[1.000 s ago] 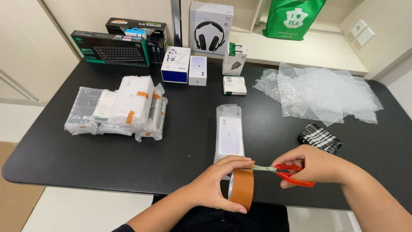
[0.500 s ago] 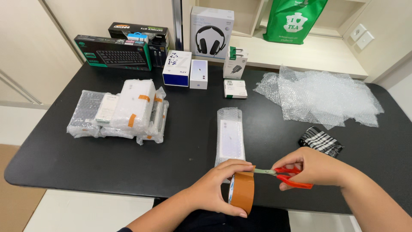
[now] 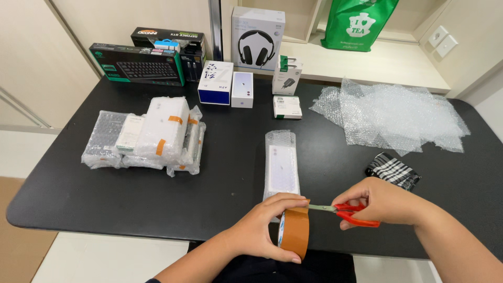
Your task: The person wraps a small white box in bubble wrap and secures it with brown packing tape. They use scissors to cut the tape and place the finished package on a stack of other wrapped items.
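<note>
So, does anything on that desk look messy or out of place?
Little stands out. The bubble wrap sheets lie crumpled in a loose heap at the far right, and the wrapped parcels are piled unevenly. Nothing looks spilled or damaged on the black table.

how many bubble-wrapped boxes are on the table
At least 4: one lone bubble-wrapped box lies mid-table above the tape roll; three or more sit in the left pile, where overlap may hide others.

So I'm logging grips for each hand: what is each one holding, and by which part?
Left hand grips the brown tape roll around its rim. Right hand holds the red scissors by the handles.
</note>
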